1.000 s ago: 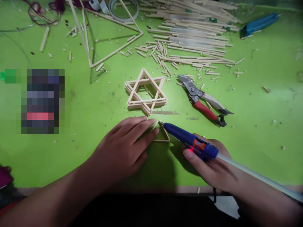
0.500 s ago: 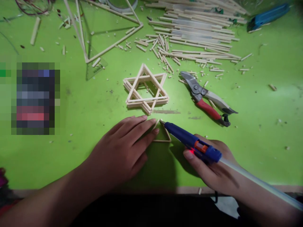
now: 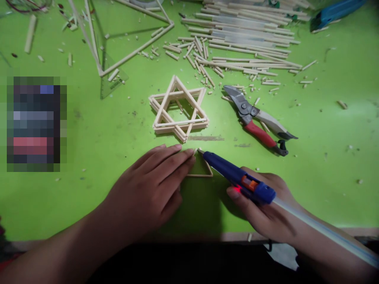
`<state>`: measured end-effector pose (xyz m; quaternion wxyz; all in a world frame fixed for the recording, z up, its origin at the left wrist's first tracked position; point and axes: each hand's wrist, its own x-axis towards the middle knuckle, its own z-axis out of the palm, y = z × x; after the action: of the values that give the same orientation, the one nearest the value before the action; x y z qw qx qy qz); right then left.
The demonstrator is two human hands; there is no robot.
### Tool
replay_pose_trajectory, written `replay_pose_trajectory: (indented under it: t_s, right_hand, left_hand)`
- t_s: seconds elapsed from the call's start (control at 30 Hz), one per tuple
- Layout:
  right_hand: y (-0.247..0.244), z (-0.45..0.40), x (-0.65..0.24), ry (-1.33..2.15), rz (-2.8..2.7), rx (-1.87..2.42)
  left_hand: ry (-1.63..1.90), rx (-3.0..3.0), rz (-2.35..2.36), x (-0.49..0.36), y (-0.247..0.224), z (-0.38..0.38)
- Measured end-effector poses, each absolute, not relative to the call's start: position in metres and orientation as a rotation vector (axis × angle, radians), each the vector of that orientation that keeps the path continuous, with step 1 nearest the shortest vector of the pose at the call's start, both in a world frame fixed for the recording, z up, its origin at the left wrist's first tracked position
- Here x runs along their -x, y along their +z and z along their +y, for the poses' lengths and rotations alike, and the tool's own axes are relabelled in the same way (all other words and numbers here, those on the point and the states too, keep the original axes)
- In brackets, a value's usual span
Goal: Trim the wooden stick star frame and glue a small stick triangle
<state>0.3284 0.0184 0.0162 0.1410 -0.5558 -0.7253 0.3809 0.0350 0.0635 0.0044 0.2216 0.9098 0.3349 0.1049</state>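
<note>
A small triangle of thin wooden sticks (image 3: 201, 175) lies on the green table near its front edge. My left hand (image 3: 158, 177) rests over its left side, the fingertips closed on the stick by the top corner, so that part of the triangle is hidden. In my right hand (image 3: 260, 205) is a blue glue gun (image 3: 225, 167), a long clear glue stick (image 3: 322, 230) coming out of its back. Its nozzle points at the triangle's top corner, touching or very close to it. Just beyond stands a layered six-pointed star (image 3: 180, 126) of sticks.
Pruning shears (image 3: 251, 114) with red and white handles lie to the right. Long sticks (image 3: 251, 43) and short offcuts are heaped at the back. A larger stick frame (image 3: 136, 51) and a clear set square (image 3: 108, 85) are back left; a blue tool (image 3: 337, 15) is back right.
The view has shifted slightly, moving the table things a little left and up. My left fingertips now cover more of the triangle's top left side. The glue gun's nozzle stays at the corner.
</note>
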Motion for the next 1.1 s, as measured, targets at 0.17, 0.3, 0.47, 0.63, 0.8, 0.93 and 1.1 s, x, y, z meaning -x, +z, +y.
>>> replay_pose_trajectory:
  t_s: [0.17, 0.3, 0.47, 0.63, 0.8, 0.93, 1.1]
  right_hand:
    - [0.0127, 0.0161, -0.3296, 1.047, -2.124, 1.587]
    - [0.013, 0.0165, -0.3295, 1.039, -2.125, 1.589]
    - [0.0152, 0.0176, -0.3291, 1.039, -2.127, 1.581]
    - [0.0141, 0.016, -0.3296, 1.041, -2.111, 1.613]
    - [0.0121, 0.0155, -0.3299, 1.063, -2.107, 1.629]
    - [0.0148, 0.0175, -0.3277, 1.042, -2.124, 1.609]
    - [0.0175, 0.02, -0.3257, 1.048, -2.114, 1.619]
  left_hand:
    - [0.291, -2.498, 0.931, -0.0353, 0.0057, 0.0635]
    - [0.296, -2.516, 0.92, -0.0349, 0.0055, 0.0639]
    - [0.292, -2.51, 0.925, -0.0352, 0.005, 0.0638]
    - [0.285, -2.517, 0.925, -0.0347, 0.0052, 0.0637]
    - [0.283, -2.513, 0.92, -0.0344, 0.0042, 0.0635]
    - [0.283, -2.525, 0.918, -0.035, 0.0043, 0.0637]
    - [0.281, -2.519, 0.933, -0.0358, 0.0053, 0.0639]
